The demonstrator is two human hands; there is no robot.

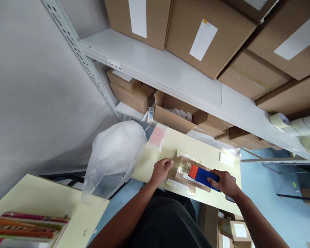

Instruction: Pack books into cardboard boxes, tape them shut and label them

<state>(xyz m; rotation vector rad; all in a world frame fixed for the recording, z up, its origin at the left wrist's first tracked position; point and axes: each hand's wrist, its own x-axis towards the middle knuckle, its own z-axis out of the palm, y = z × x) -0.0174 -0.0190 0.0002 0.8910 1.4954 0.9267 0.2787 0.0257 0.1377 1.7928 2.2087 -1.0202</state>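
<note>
- Books (28, 229) are standing on the side table (20, 193), close to its near edge.
- A translucent plastic bag (116, 155) is filling the gap between that table and the worktable (142, 168), overlapping both edges in view.
- A pink sheet (157, 137) is lying at the worktable's far left corner.
- The left hand (162, 170) is curling its fingers at the cardboard's upper left side; the fingertips are too small to tell whether they are pinching anything.
- The taped cardboard (180, 176) is lying flat on the worktable, its near side sitting close to the front edge, while a wider strip of tabletop is running along its far side.
- The right hand (223, 182) is grasping the blue-and-red tool (204, 177), whose red end is reaching over the cardboard.
- A white label (226, 159) is lying beyond that hand, near the right end.
- A phone (230, 199) is showing partly beneath the right wrist, near the worktable's right edge.
</note>
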